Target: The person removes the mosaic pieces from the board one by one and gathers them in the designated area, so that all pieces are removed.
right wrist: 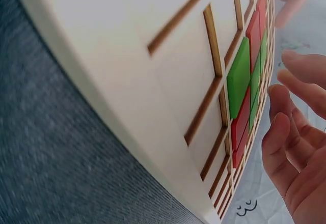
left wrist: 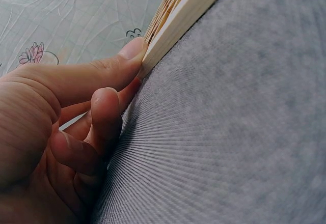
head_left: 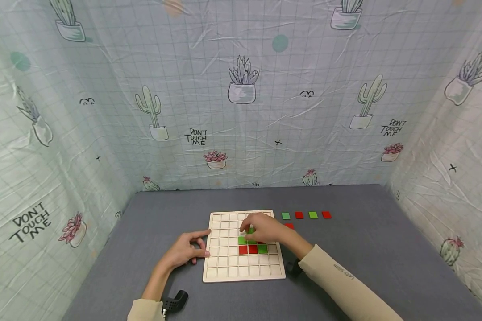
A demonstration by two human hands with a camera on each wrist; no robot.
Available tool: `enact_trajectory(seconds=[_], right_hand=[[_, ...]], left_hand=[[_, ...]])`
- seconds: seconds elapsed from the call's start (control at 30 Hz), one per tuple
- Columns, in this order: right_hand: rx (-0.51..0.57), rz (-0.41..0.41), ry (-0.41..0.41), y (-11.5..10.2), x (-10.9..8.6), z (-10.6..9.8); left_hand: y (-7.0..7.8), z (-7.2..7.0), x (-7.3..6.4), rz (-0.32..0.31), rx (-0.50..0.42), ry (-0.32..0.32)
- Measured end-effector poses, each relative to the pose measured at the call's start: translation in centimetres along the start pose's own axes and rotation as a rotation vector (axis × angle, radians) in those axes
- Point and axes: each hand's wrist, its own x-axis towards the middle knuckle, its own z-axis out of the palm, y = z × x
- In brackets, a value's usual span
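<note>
A pale wooden grid board [head_left: 223, 272] lies flat on the table. Green and red square tiles fill a block of its cells, among them a red tile [head_left: 243, 249] and a green tile [right wrist: 239, 76]. At the board's left edge, my left hand [head_left: 182, 249] touches the side with thumb and index finger spread apart; its other fingers bend loosely below. Over the tiles hovers my right hand [head_left: 263, 227], thumb and fingers parted with nothing visible between them. A green tile [head_left: 251, 230] shows beneath those fingers, and the hand hides part of the block.
Loose tiles sit right of the board: a row starting with a green one [head_left: 286, 216] and ending with a red one [head_left: 326, 215], plus a red one [head_left: 290, 226] partly behind my right hand. A patterned cloth [head_left: 241, 147] walls off the grey table [head_left: 357, 249].
</note>
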Motion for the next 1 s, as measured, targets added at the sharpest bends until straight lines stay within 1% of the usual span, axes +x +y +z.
enact_trajectory(seconds=[0.27, 0.5, 0.73, 1.0], right_hand=[[-0.041, -0.007, -0.016, -0.24, 0.15, 0.62], [-0.043, 0.003, -0.023, -0.47, 0.17, 0.8], [-0.026, 0.011, -0.02, -0.27, 0.16, 1.01], [-0.017, 0.02, -0.011, -0.55, 0.05, 0.9]], left_hand=[[0.15, 0.01, -0.02, -0.005, 0.005, 0.005], [0.22, 0.05, -0.02, -0.007, 0.0, 0.012], [0.14, 0.03, 0.01, -0.002, 0.011, 0.008], [0.14, 0.03, 0.01, 0.008, -0.001, 0.001]])
